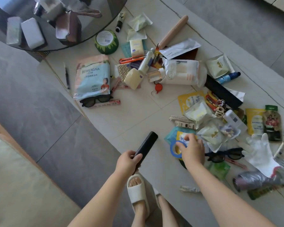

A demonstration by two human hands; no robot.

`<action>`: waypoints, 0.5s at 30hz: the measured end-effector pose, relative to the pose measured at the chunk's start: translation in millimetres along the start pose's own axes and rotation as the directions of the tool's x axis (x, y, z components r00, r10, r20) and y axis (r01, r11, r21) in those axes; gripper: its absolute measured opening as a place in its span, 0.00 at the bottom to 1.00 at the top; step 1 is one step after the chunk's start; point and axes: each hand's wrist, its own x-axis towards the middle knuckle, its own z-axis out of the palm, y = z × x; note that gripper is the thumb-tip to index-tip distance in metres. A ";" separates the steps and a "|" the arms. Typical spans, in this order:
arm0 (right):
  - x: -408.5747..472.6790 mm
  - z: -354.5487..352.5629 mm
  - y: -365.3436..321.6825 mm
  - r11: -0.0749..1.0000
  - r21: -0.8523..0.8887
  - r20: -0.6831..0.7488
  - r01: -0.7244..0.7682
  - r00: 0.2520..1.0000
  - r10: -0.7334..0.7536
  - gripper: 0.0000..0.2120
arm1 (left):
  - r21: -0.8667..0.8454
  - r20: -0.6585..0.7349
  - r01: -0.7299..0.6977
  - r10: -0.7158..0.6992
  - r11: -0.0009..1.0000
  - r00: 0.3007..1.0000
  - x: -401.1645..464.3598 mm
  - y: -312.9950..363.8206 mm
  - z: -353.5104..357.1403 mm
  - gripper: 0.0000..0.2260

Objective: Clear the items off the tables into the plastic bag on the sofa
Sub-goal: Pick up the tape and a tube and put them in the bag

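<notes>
My left hand [127,162] grips a long black case [146,146] by its near end, holding it over the near edge of the white table [134,115]. My right hand [193,149] rests fingers-down on a small yellow and white packet [181,135] and a blue tape roll [173,149] at the table's near right; whether it grips them I cannot tell. Many small items lie scattered over the table. The plastic bag is not in view; a beige sofa cushion [15,185] shows at the lower left.
A large BEIMENGNA wipes pack [93,76], two pairs of black sunglasses [96,99], a white glove [259,152], pouches, bottles and a pen lie about. A dark round glass table [56,22] with boxes stands far left. My slippered foot [137,190] is below.
</notes>
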 end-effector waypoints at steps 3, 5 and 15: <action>-7.6 -7.0 -11.0 0.993 0.097 0.116 0.071 0.990 -0.083 0.16 | -0.165 -0.002 0.042 -0.043 0.985 0.999 -13.3 2.8 -12.2 0.06; -14.9 -15.8 -23.5 0.976 0.203 0.172 0.085 0.978 -0.121 0.26 | -0.239 -0.015 0.054 -0.059 0.969 0.998 -24.6 4.1 -23.4 0.07; -95.1 -38.5 -148.8 0.894 0.448 0.473 0.012 0.845 -0.249 0.11 | -0.640 -0.163 0.031 -0.175 0.768 0.971 -108.5 -8.8 -106.8 0.10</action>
